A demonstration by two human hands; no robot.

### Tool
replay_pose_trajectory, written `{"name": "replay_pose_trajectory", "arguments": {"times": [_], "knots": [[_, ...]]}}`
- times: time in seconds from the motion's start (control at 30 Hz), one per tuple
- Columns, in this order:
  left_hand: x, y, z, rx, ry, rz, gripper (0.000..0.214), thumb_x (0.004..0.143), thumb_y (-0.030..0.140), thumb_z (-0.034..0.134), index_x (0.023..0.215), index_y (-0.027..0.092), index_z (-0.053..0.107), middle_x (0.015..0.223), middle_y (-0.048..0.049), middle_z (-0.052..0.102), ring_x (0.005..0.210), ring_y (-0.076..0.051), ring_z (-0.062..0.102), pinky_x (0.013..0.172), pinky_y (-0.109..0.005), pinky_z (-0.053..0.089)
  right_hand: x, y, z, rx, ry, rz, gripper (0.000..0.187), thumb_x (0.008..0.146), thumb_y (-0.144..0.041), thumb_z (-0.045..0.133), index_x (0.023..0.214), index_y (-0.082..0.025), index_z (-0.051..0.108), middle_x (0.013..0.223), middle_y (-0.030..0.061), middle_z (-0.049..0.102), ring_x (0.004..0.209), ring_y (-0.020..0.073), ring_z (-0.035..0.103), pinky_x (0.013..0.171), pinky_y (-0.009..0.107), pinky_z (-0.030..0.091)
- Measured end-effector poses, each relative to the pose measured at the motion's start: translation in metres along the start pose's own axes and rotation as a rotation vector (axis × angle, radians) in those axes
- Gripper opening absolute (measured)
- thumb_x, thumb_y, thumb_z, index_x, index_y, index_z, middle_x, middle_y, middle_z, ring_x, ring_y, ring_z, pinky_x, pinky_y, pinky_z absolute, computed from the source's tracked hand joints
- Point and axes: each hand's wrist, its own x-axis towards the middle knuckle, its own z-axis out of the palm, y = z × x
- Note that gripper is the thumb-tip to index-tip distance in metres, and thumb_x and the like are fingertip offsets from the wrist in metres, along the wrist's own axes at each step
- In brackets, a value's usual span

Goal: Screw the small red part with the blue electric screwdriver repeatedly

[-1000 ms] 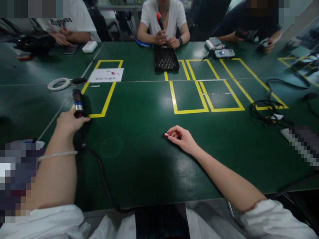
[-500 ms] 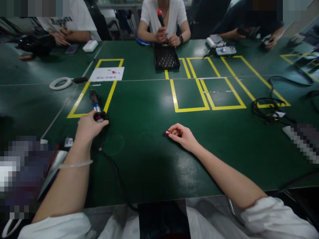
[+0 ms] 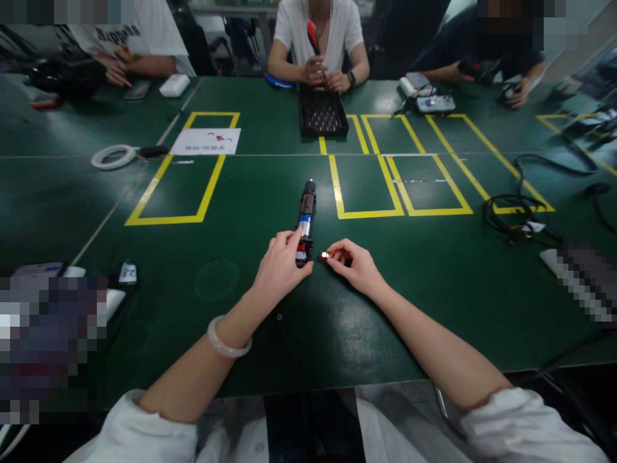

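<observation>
Near the middle of the green table [image 3: 270, 347], my left hand [image 3: 279, 263] is closed round the rear of an electric screwdriver [image 3: 307, 206]. The tool has a dark barrel with a blue and silver band, and its thin tip points away from me. Just to its right, my right hand [image 3: 354, 263] pinches a small red and white piece [image 3: 324, 256] between thumb and fingertips; its kind is too small to make out. A narrow gap separates the piece from the screwdriver's rear end.
Across the table a person's hands [image 3: 325, 74] hold a red-handled tool above a black tray [image 3: 322, 119]. Yellow tape outlines [image 3: 371, 213] mark the tabletop. A printed sheet [image 3: 206, 141] and white ring [image 3: 114, 157] lie left; coiled black cable [image 3: 511, 215] lies right.
My left hand has carried the screwdriver rightward from the left tape outline to beside my right hand. My right hand has stayed nearly still with the small piece.
</observation>
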Motion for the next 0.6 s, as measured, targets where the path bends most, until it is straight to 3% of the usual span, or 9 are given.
{"name": "replay_pose_trajectory", "arguments": {"times": [0.13, 0.3, 0.4, 0.6], "knots": [[-0.001, 0.021, 0.009, -0.061, -0.036, 0.04, 0.072, 0.077, 0.033, 0.064, 0.144, 0.02, 0.041, 0.128, -0.013, 0.051, 0.113, -0.03, 0.052, 0.096, -0.041, 0.047, 0.0, 0.001, -0.004, -0.193, 0.033, -0.043, 0.01, 0.083, -0.02, 0.062, 0.093, -0.02, 0.06, 0.08, 0.0008, 0.061, 0.07, 0.0144, 0.056, 0.064, 0.028, 0.044], [-0.002, 0.025, 0.012, -0.078, -0.057, 0.051, 0.072, 0.079, 0.034, 0.063, 0.145, 0.018, 0.04, 0.13, -0.0141, 0.05, 0.115, -0.03, 0.051, 0.097, -0.041, 0.046, -0.001, -0.001, -0.008, -0.343, 0.009, -0.073, 0.009, 0.082, -0.016, 0.063, 0.09, -0.02, 0.06, 0.081, 0.0015, 0.057, 0.072, 0.016, 0.055, 0.067, 0.029, 0.044], [-0.002, 0.025, 0.012, -0.061, -0.056, 0.062, 0.072, 0.079, 0.035, 0.063, 0.145, 0.018, 0.04, 0.129, -0.0139, 0.05, 0.114, -0.029, 0.052, 0.096, -0.041, 0.047, -0.002, -0.004, -0.008, -0.365, 0.007, -0.096, 0.011, 0.084, -0.016, 0.063, 0.094, -0.021, 0.062, 0.094, 0.0051, 0.058, 0.078, 0.0172, 0.057, 0.071, 0.03, 0.047], [-0.003, 0.026, 0.01, 0.01, -0.035, 0.061, 0.07, 0.081, 0.037, 0.063, 0.145, 0.018, 0.041, 0.125, -0.0149, 0.05, 0.11, -0.029, 0.054, 0.092, -0.041, 0.047, -0.005, -0.007, -0.004, -0.338, 0.0, -0.097, 0.025, 0.083, -0.009, 0.057, 0.105, -0.021, 0.061, 0.092, 0.0055, 0.064, 0.08, 0.0177, 0.063, 0.073, 0.03, 0.052]]}}
